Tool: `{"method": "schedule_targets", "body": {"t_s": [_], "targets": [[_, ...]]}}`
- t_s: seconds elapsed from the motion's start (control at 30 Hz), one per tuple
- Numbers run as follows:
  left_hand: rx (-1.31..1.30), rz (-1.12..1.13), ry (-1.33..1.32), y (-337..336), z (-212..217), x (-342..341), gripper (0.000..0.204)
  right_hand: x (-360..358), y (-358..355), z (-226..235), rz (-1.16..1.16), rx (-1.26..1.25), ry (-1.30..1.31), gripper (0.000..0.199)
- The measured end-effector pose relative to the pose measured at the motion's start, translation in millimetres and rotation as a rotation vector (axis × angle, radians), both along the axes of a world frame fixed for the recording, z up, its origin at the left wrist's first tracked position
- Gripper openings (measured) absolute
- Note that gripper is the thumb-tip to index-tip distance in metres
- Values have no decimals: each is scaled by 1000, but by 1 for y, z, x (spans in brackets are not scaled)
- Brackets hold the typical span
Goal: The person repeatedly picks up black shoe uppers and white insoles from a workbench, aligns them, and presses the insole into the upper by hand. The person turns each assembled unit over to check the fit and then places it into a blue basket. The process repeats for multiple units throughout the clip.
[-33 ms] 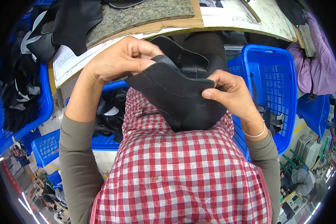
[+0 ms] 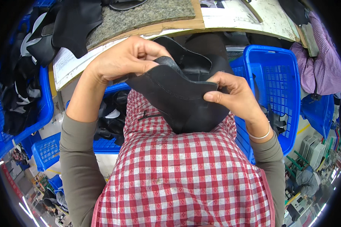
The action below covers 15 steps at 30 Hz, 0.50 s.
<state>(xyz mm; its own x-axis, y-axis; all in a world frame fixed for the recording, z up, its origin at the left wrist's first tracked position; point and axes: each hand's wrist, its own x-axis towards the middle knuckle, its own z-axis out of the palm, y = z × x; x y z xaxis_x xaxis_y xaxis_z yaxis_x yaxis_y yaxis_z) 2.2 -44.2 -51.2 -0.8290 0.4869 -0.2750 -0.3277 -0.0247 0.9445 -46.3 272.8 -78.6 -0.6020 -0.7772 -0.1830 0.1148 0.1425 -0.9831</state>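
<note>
Black, leather-like material fills the head view's middle: the stitched piece [image 2: 185,108] is over the lap, its lower end against the checked apron [image 2: 163,162]. The left hand [image 2: 119,60] has its fingers clamped on the upper edge, the right hand [image 2: 235,96] likewise farther right. Pulling these 2 grips apart could strain the stitching; loosening both might drop it.

From here: left hand [image 2: 125,59], some fingertips lost behind upper [image 2: 178,100]; right hand [image 2: 235,94], fingers partly hidden too. Apron [image 2: 185,162] and left sleeve [image 2: 78,147] block part of bin [image 2: 109,146]. Paper [image 2: 69,62], table's [image 2: 231,19] near left corner: print too small. Table's far edge cut off.
</note>
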Motion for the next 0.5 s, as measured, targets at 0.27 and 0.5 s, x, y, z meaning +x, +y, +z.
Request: {"method": "schedule_targets", "body": {"t_s": [0.27,0.5], "targets": [[-203,7,203,35,15,-24,16,-15,-11,13,91,111,158,24],[-166,38,-63,39,15,-21,17,-32,-11,5,199,53,218,27]]}}
